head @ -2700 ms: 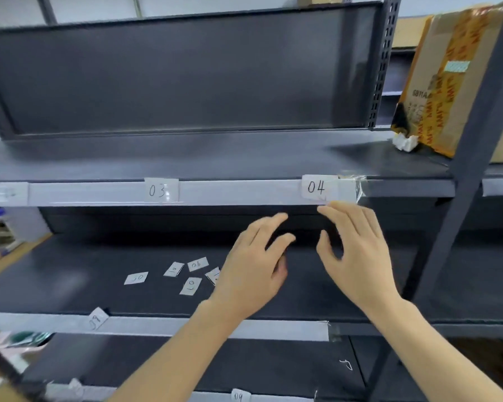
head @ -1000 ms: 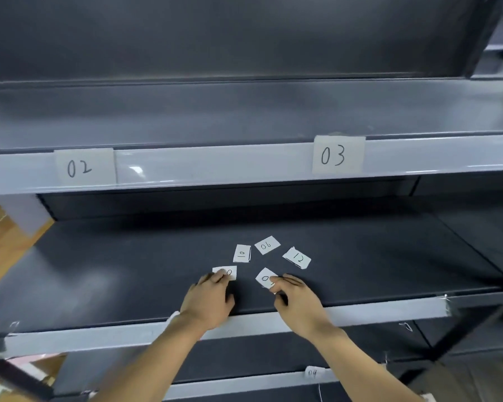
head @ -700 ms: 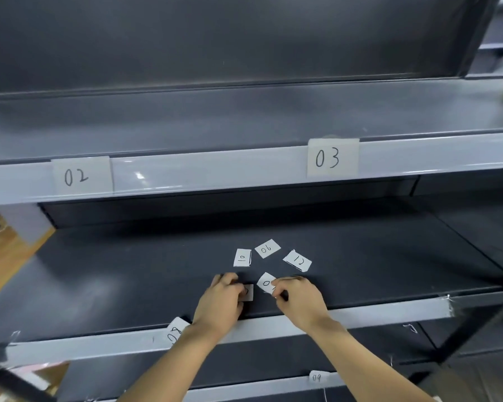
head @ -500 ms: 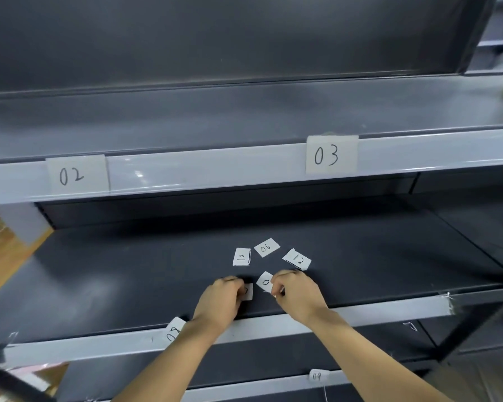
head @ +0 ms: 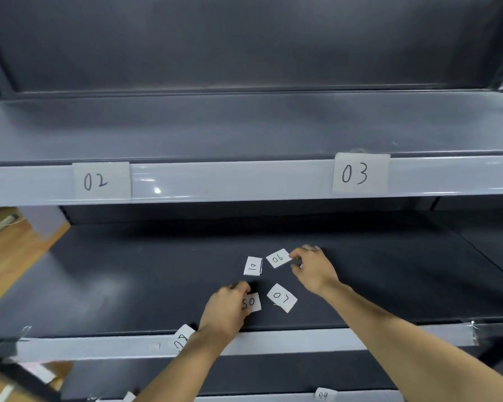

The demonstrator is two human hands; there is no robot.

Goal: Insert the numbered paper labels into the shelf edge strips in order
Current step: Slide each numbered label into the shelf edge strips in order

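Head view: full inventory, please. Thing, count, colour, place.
Inserted labels: 2, white, upper edge strip: 02, 03.
Loose labels: 4, white, on dark middle shelf: 10, 06, 07, 05.
Label 08: 1, white, tilted at middle strip.
Label 09: 1, white, lowest strip.
Floor: wooden, left.
Left hand: touching 05.
Right hand: fingertips at 06.

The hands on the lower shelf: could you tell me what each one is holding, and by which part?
Left hand pinches label 05 at its left edge. Right hand touches label 06 at its right edge; whether it grips cannot be told.
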